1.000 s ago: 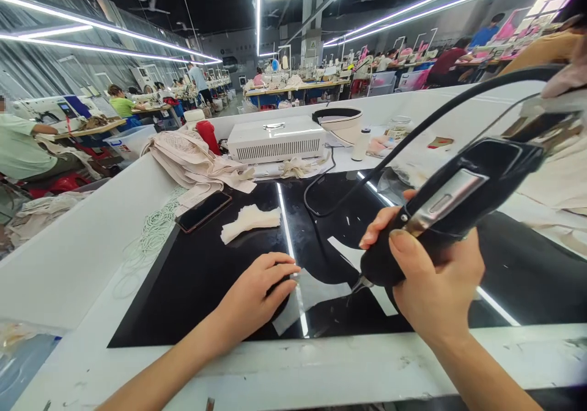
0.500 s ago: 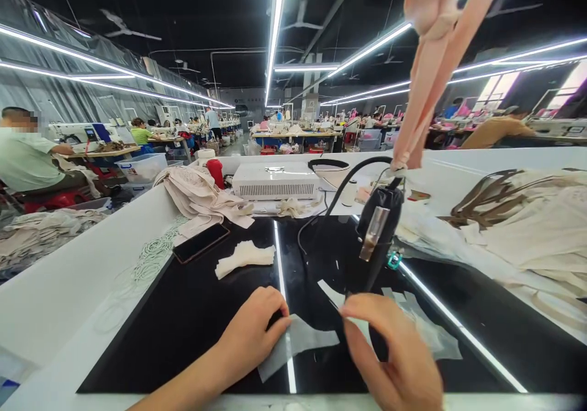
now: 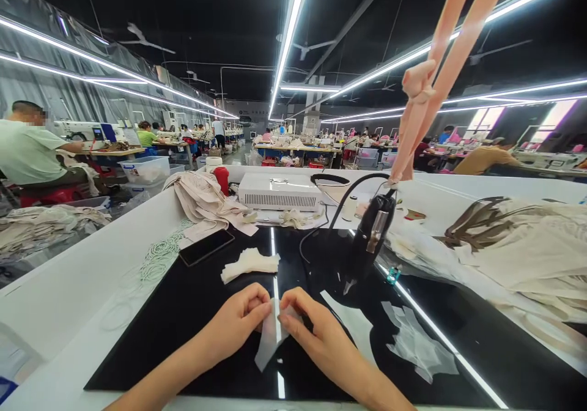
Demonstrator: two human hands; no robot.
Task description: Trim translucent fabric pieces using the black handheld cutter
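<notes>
Both hands pinch a thin, translucent whitish fabric piece (image 3: 266, 348) over the glossy black board (image 3: 192, 331). My left hand (image 3: 242, 316) has its thumb and fingers closed on the piece's left upper edge. Close beside it, my right hand (image 3: 318, 328) pinches the other side, covering part of the fabric. To the right of that hand lies a white curved piece (image 3: 355, 319). Farther right are several overlapping translucent pieces (image 3: 422, 340). A small cream fabric stack (image 3: 251, 264) rests beyond my left hand.
A black corded tool (image 3: 373, 230) hangs from pink fabric strips (image 3: 415, 117), its tip near the board. A phone (image 3: 206, 247), pale green cord (image 3: 162, 255) and beige fabric (image 3: 202, 200) lie left. A white vented box (image 3: 279, 192) stands behind; fabric heaps (image 3: 532, 252) lie right.
My right hand has moved left, from below the hanging tool to the translucent piece, and now pinches it beside my left hand. The hanging tool has swung slightly, and the camera view has shifted.
</notes>
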